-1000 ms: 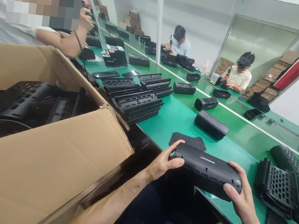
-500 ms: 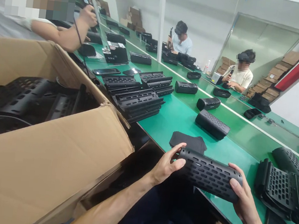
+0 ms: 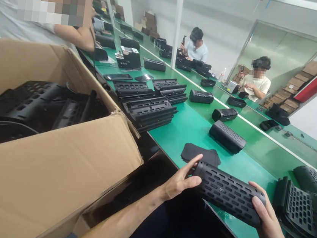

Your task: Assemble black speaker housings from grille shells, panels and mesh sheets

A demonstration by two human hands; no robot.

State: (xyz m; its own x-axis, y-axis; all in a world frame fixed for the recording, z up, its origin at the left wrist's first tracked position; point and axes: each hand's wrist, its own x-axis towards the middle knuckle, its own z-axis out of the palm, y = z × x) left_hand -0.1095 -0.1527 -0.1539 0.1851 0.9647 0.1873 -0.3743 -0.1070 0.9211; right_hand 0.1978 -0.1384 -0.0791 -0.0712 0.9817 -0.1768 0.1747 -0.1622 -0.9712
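Both of the person's bare forearms reach forward and inward from low in the view, the left one long and angled up to the right. The left hand (image 3: 181,179) is cupped, thumb stretched rightward and fingers curled up behind, gripping one end of what it holds. The right hand (image 3: 265,219) comes in from the lower right corner, wrist bent, thumb laid on top and fingers wrapped underneath the other end.
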